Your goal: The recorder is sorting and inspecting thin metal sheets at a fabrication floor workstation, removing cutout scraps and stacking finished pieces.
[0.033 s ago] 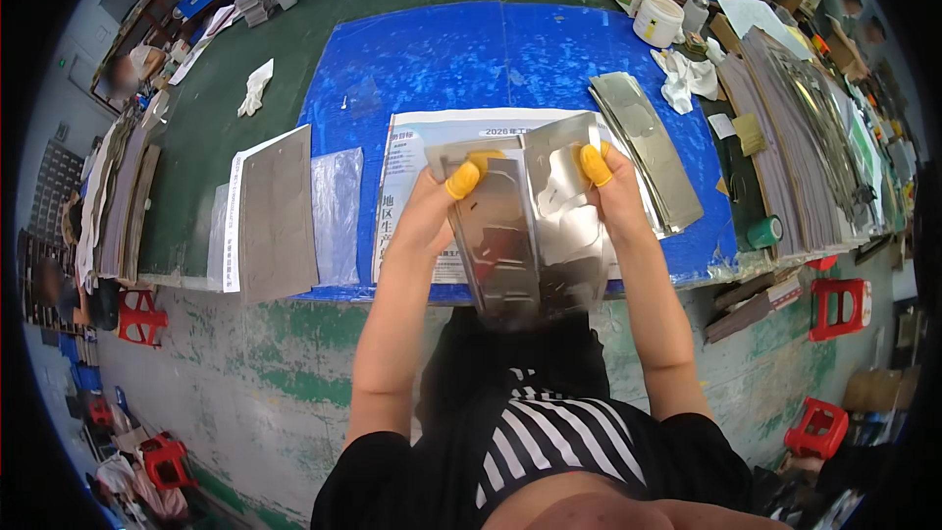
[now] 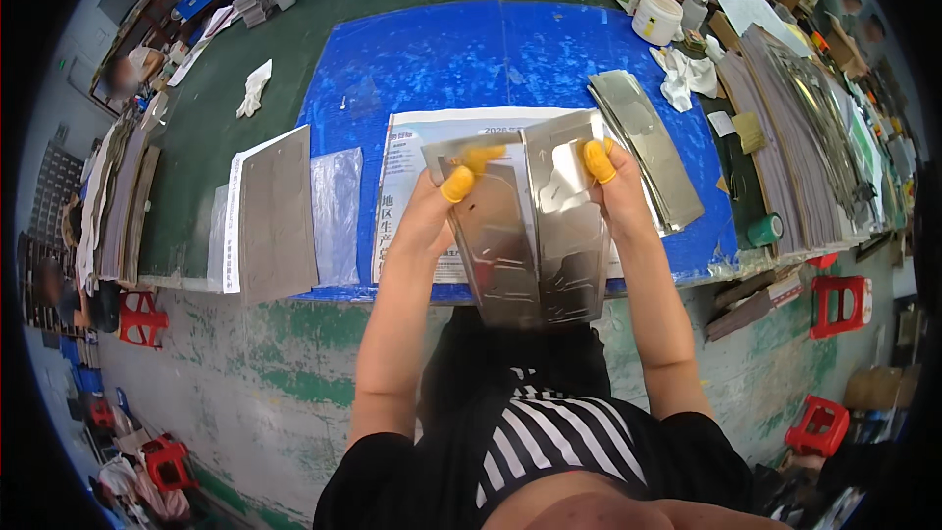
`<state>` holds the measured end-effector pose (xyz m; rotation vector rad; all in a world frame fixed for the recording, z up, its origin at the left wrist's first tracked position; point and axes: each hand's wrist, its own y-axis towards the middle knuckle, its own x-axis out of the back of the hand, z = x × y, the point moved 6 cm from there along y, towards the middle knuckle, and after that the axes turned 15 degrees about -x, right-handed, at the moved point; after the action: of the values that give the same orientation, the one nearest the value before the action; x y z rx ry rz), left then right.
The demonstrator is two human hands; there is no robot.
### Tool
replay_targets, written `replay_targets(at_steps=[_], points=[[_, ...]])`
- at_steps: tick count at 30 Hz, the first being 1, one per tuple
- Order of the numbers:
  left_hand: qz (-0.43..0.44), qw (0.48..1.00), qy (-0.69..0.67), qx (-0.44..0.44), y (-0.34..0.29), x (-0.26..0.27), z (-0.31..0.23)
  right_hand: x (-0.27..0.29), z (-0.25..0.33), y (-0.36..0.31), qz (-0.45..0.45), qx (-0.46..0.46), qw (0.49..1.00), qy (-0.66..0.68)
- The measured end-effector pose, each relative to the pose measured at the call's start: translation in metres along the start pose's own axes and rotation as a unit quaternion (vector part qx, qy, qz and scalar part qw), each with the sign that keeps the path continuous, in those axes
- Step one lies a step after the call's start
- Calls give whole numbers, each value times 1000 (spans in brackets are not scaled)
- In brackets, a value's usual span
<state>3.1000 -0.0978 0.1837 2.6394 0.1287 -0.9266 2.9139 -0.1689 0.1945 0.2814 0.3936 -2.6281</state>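
Observation:
In front of my body, over the table's near edge, two thin shiny metal sheets are held up side by side, parted by a narrow gap. My left hand (image 2: 427,221) pinches the left metal sheet (image 2: 498,236) near its upper end, a yellow finger cot on the thumb. My right hand (image 2: 624,196) grips the right metal sheet (image 2: 569,226) by its outer edge, its thumb also in a yellow cot. Most fingers are hidden behind the metal, and the left fingertips are blurred. Beneath lies a printed paper (image 2: 404,172) on the blue covering (image 2: 432,59).
To the right rests a slanted stack of metal sheets (image 2: 648,152). A grey plate (image 2: 275,211) lies on white paper at left. Tall sheet stacks (image 2: 785,137) and a green tape roll (image 2: 765,230) line the right side; a white tub (image 2: 657,18) stands behind. Red stools (image 2: 841,306) flank the table.
The sheets have shifted slightly in my hands, and the right one shows less glare. Both hands keep their hold.

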Motion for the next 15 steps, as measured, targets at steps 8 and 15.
replay_targets(at_steps=[8, 15], points=[[-33, 994, 51, 90, -41, 27, 48, 16, 13, 15, -56, 62, 996, 8], [-77, 983, -129, 102, -44, 29, 58, 30, -45, 59, -22, -50, 992, 117]])
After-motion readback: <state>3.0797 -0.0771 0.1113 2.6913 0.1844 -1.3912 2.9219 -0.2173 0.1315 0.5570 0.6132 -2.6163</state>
